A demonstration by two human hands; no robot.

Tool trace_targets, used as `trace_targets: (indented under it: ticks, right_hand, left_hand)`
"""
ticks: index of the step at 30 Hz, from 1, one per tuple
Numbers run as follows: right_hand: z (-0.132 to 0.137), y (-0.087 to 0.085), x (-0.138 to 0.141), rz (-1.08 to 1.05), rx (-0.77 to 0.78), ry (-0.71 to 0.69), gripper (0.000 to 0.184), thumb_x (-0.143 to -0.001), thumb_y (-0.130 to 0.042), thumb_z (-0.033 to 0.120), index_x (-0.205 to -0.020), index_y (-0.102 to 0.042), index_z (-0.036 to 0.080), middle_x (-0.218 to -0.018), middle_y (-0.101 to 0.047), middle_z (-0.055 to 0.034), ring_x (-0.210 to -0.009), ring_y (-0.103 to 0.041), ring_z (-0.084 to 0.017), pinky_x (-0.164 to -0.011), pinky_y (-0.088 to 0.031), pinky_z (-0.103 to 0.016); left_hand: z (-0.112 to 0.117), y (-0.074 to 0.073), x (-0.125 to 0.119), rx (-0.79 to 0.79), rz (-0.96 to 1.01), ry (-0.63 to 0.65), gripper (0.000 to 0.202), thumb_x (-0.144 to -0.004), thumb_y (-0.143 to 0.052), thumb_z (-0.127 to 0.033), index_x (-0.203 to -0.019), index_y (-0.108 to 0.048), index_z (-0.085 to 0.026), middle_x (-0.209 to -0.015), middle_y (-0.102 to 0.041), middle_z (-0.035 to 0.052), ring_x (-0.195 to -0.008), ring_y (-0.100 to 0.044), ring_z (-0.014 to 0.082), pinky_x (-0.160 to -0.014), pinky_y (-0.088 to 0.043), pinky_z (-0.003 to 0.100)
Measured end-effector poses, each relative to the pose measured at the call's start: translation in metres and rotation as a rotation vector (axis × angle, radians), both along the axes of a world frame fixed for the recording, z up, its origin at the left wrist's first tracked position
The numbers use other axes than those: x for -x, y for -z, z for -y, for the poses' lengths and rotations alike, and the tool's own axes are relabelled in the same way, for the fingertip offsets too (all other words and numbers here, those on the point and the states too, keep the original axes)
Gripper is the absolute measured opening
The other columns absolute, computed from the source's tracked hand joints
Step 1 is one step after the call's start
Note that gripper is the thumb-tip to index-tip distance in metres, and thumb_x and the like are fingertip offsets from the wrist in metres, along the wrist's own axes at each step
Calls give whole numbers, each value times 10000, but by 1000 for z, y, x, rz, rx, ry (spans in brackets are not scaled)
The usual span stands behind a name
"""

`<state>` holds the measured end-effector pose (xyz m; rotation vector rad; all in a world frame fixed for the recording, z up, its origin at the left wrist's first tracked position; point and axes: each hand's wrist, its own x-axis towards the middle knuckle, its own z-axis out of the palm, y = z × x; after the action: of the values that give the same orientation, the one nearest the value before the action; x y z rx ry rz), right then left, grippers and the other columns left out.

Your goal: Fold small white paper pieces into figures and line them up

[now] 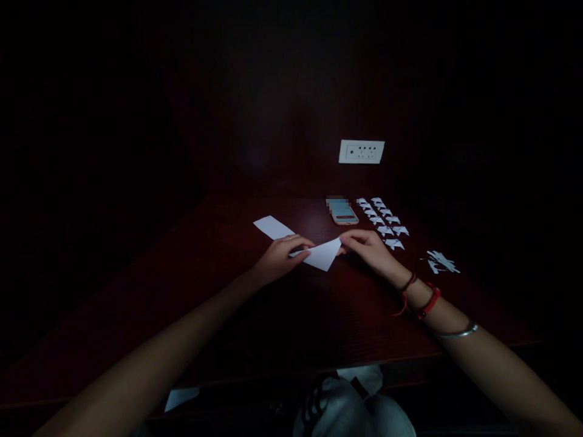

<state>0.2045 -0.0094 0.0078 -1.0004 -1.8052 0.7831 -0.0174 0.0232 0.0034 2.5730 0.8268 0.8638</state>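
Between my two hands, just above the dark red table, is a sheet of white paper (pixel 324 255) with slanted edges. My left hand (pixel 283 257) pinches its left end between thumb and fingers. At the upper right corner, my right hand (pixel 367 248) grips the same paper with thumb and forefinger. Behind my left hand lies a flat white paper strip (pixel 272 227), partly covered by the fingers. Whether the held paper is folded over is hard to see in the dim light.
A phone (pixel 345 213) with a lit screen lies behind my right hand. Two rows of small folded papers (pixel 385 230) stretch along the right, with a pile of thin paper scraps (pixel 441 262) nearer me. A socket plate (pixel 361 152) is on the back wall. The table (pixel 218 303) is dimly lit.
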Motion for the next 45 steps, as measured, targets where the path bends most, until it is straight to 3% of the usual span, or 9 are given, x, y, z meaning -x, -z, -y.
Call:
trace_targets:
  ticks: [4, 11, 15, 21, 30, 35, 37, 41, 45]
  right_hand:
    - [-3, 3, -3, -165, 133, -79, 197, -730, -525, 290, -826, -569, 124, -684, -629, -33, -654, -582, -117, -660, -435, -252]
    - [-9, 10, -8, -58, 220, -147, 197, -654, -594, 232, -812, -568, 118, -671, -619, -27, -640, -576, -108, -635, -435, -239]
    - [-12, 14, -9, 141, 213, -102, 227, -652, -576, 217, -852, -586, 110, -664, -609, -25, -604, -552, -103, -590, -424, -229]
    - [-11, 18, -4, 432, 78, -55, 174, -675, -538, 195, -813, -623, 134, -696, -601, -12, -633, -522, -99, -598, -394, -214]
    - [-9, 16, 2, 536, 7, -57, 122, -681, -530, 163, -769, -610, 137, -693, -588, -12, -615, -494, -90, -577, -373, -200]
    - [-9, 15, 3, 560, -32, -49, 107, -680, -545, 166, -758, -616, 143, -706, -586, -16, -622, -497, -93, -584, -372, -201]
    - [-9, 15, 4, 567, -61, -40, 100, -680, -551, 169, -750, -619, 146, -714, -585, -19, -630, -502, -96, -589, -373, -203]
    - [-9, 14, 4, 584, -104, -42, 95, -686, -550, 161, -745, -624, 155, -735, -592, -23, -665, -519, -104, -620, -376, -210]
    - [-10, 15, 3, 604, -133, -48, 106, -691, -534, 123, -732, -627, 152, -722, -591, -22, -656, -519, -100, -615, -373, -203]
  left_hand:
    - [3, -9, 4, 187, 128, -1, 202, -788, -425, -267, -914, -543, -162, -893, -569, 21, -817, -524, 130, -718, -395, 228]
    - [2, 0, 4, 351, -9, 27, 191, -762, -422, -249, -867, -551, -157, -762, -554, -1, -702, -512, 114, -620, -385, 208]
    - [1, 4, 3, 244, -120, 47, 189, -762, -416, -237, -884, -548, -177, -757, -543, -10, -709, -498, 114, -647, -367, 220]
    - [3, 21, -9, 21, -225, 17, 240, -786, -431, -348, -959, -526, -211, -918, -517, 14, -871, -456, 160, -746, -330, 275]
    - [6, 22, -18, -8, -302, -26, 155, -782, -458, -293, -901, -541, -238, -845, -537, -18, -827, -464, 151, -757, -276, 313]
    - [13, 19, -20, -177, -345, -106, 167, -775, -473, -228, -920, -553, -253, -893, -530, -6, -930, -418, 182, -876, -150, 413]
    - [15, 18, -22, -161, -336, -87, 179, -783, -455, -210, -930, -551, -250, -918, -523, -2, -950, -409, 183, -885, -153, 413]
    - [11, 19, -25, 37, -267, -2, 173, -793, -426, -221, -909, -555, -208, -887, -511, 14, -852, -455, 150, -760, -321, 291]
    - [6, 23, -26, 95, -180, 24, 141, -763, -452, -186, -855, -560, -175, -822, -506, 12, -781, -465, 128, -705, -354, 243]
